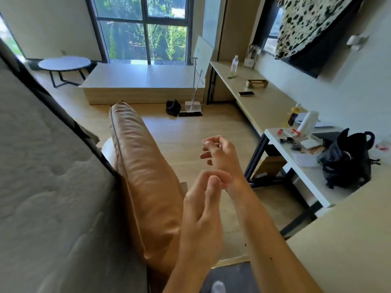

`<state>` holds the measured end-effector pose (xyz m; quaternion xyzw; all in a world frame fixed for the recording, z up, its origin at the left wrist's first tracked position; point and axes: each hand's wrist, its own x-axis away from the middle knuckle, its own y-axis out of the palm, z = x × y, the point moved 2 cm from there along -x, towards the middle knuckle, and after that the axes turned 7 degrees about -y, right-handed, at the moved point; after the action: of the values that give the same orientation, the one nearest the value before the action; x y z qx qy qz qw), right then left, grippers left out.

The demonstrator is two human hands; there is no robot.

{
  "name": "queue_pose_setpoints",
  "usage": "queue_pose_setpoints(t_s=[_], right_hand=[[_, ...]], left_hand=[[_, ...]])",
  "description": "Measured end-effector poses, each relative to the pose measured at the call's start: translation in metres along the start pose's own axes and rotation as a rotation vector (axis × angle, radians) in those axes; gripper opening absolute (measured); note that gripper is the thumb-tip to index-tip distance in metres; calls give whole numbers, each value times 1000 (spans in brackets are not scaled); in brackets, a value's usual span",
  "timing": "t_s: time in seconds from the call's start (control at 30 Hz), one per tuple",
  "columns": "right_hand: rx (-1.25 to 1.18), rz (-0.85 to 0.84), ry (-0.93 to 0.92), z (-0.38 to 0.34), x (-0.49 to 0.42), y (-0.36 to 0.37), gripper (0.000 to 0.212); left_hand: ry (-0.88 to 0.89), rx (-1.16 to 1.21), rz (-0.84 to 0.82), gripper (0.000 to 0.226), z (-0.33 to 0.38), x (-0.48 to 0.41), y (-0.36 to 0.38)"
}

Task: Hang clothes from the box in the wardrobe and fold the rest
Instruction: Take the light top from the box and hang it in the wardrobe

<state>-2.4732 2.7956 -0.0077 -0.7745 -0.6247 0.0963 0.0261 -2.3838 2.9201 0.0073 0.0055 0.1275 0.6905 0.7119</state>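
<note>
Both my hands are raised over the wooden floor in the middle of the view, and neither holds anything. My left hand [203,199] has its fingers stretched out, with the fingertips touching the wrist of my right arm. My right hand [219,150] is a little farther away, its fingers loosely bent and apart. A cream garment with dark spots [306,24] hangs at the upper right, draped over a dark wall screen [317,60]. No box and no wardrobe are in view.
A tan leather cushion [143,176] leans on a grey quilted surface [53,187] at my left. A white table [296,166] at right carries a black backpack [347,159] and clutter. Beyond are a long desk [264,102], a broom [193,98] and a round table [65,63].
</note>
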Motion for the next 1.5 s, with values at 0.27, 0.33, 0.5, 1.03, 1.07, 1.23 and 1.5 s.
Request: queue_pose_setpoints(t_s=[0.27,0.33,0.5,1.03,1.07,1.23,1.5], right_hand=[[29,-38,78,47,-121,-17,18],[0,-50,93,62,-162,-19,17],[-18,-190,100,88,-265,-20,17],[48,-418,23,101,-534,-60,21],[52,-425,14,100,-551,-55,21],[48,-509,-82,84,-629,-4,24],[-41,-786,-156,56,-704,104,20]], left_hand=[[12,-124,118,50,-23,-81,12],[-13,-169,179,57,-37,-112,19],[-60,-236,353,61,-72,-201,54],[-9,-126,525,41,-129,-509,137],[3,-123,534,41,-129,-527,136],[82,-211,585,44,-128,-612,110],[164,-276,742,32,-131,-711,61]])
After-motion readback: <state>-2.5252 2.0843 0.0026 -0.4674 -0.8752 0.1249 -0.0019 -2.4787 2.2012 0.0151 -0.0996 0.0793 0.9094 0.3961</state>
